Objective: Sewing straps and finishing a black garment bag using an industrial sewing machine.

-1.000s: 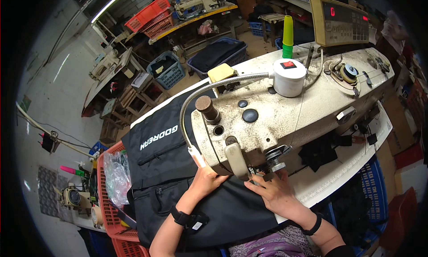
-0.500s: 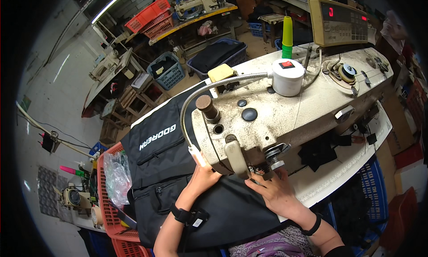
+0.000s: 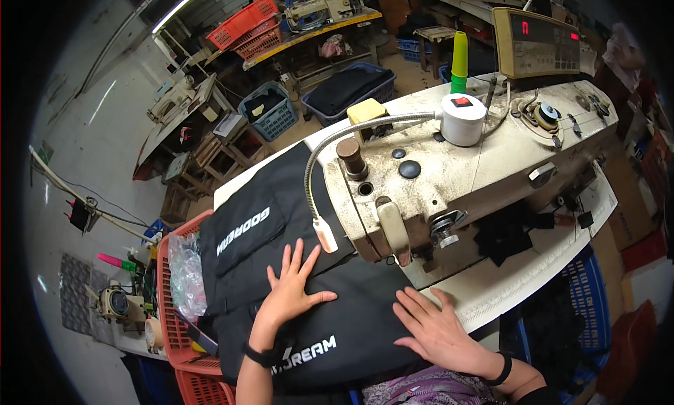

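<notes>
Black fabric [image 3: 365, 300] with white lettering lies over the sewing machine's bed and hangs toward me. My left hand [image 3: 290, 290] rests on it with fingers spread, below the tip of the flexible lamp [image 3: 324, 235]. Flat near the fabric's right edge lies my right hand [image 3: 427, 322], its fingers stretched out and apart. Neither hand grips anything. The cream sewing machine [image 3: 449, 173] stands just beyond my hands. Its needle area is hidden behind the machine head.
An orange basket [image 3: 167, 293] with clear plastic stands at the left, and a blue basket [image 3: 597, 300] at the right. Black scraps [image 3: 502, 235] lie on the white table [image 3: 505, 303]. A control panel [image 3: 537, 43] and green thread cone [image 3: 458, 61] rise behind the machine.
Both hands have moved away from the needle area toward me and opened out on the fabric. The near fabric now lies flatter, with more white lettering showing.
</notes>
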`<state>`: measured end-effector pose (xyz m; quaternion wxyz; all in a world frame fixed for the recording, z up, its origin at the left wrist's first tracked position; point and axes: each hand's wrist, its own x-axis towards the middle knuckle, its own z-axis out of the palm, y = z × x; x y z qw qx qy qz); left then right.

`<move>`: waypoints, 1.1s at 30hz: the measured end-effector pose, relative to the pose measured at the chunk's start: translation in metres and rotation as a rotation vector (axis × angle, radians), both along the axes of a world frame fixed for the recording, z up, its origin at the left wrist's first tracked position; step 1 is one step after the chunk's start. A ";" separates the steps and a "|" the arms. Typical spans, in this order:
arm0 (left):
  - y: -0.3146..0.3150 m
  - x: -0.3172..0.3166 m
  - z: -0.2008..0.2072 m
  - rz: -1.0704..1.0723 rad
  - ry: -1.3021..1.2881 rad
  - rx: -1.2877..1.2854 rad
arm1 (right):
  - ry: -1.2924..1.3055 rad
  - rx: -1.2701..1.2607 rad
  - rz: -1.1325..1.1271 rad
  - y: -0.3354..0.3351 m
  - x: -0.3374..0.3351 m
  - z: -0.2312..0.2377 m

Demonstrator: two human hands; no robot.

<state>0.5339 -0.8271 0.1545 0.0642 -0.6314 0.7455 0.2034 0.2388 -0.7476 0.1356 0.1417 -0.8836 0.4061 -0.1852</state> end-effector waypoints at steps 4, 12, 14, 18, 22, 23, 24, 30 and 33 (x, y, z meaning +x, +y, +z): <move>0.042 0.010 0.013 0.126 0.011 0.125 | 0.121 -0.118 -0.112 -0.027 -0.003 -0.005; 0.055 0.038 0.007 0.076 -0.163 -0.019 | 0.050 -0.157 -0.160 -0.022 0.003 0.013; 0.038 0.052 0.001 0.182 -0.263 -0.040 | 0.025 -0.038 0.015 0.001 0.004 0.012; 0.019 0.078 0.000 0.545 -0.506 -0.076 | -0.088 0.064 0.205 0.028 0.019 0.001; 0.017 0.079 -0.009 0.564 -0.601 -0.121 | 0.054 -0.012 0.037 0.005 0.013 -0.010; 0.025 0.078 0.001 0.562 -0.588 -0.111 | 0.073 -0.047 -0.050 -0.006 0.009 -0.013; 0.033 0.075 0.012 0.560 -0.574 -0.101 | 0.093 -0.082 -0.136 -0.016 0.005 -0.015; 0.091 0.034 -0.009 0.193 -0.072 -0.207 | 0.103 -0.096 -0.091 -0.013 -0.001 0.000; 0.098 0.034 -0.017 0.264 -0.020 -0.226 | -0.031 0.037 0.013 0.004 0.002 0.000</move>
